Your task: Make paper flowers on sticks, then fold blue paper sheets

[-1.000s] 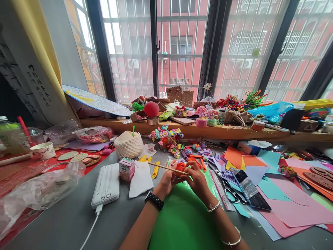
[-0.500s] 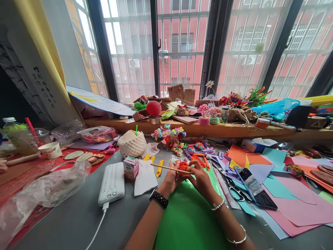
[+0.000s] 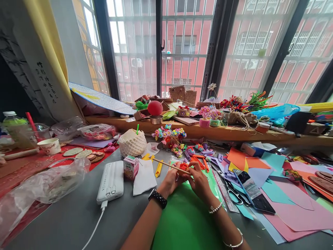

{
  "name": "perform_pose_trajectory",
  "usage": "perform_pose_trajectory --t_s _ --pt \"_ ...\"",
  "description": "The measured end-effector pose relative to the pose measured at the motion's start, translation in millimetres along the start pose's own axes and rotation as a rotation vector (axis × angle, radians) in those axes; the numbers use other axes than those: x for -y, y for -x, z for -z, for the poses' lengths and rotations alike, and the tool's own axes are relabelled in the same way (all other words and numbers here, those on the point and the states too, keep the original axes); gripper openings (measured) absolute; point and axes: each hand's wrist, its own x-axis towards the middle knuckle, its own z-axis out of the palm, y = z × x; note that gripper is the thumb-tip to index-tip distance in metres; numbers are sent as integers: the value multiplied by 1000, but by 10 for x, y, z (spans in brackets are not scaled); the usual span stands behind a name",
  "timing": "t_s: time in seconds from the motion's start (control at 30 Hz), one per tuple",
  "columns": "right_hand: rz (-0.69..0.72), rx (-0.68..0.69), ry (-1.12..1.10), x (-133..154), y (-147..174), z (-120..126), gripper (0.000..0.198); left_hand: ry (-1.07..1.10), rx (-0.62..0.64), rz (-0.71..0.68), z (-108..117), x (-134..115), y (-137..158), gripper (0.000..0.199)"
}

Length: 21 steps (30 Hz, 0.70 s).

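Observation:
My left hand, with a black dotted watch band at the wrist, is closed around a small orange folded-paper piece. Against the same piece, my right hand pinches a thin wooden stick whose free end points up and left. Fingers hide much of the paper and the stick's right end. Both hands are above a shiny green sheet. Just beyond them lie orange folded strips, and yellow folded strips are to the left.
Left of my hands are a white power bank with a cable, a pink drink carton, a tissue and a netted coconut. On the right lie scissors, a phone and coloured paper. Crafts crowd the windowsill.
The view has shifted slightly. Both hands remain together on the orange paper, and the stick slants a little more steeply, its free end slightly higher.

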Motion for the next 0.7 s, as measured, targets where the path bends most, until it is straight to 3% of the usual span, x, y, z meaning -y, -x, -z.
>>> perform_pose_trajectory --t_s 0.2,0.33,0.4,0.47,0.57,0.7 --pt "-52 -2 -124 -66 -63 102 24 -102 -126 -65 5 4 -30 17" --pt "-246 -143 -42 -270 -45 153 32 -48 -167 -60 4 -43 -17 16" --pt "-348 -105 85 -369 -11 111 29 -42 -166 -79 -9 -76 12 19" --pt "-377 21 188 -404 2 65 23 -40 -142 -104 -25 -101 42 21" --pt "-321 98 242 -268 -44 141 16 -47 -111 -130 -37 -102 58 20" --pt "-57 -106 -38 145 3 606 17 -138 -101 -68 -20 -50 18 19"
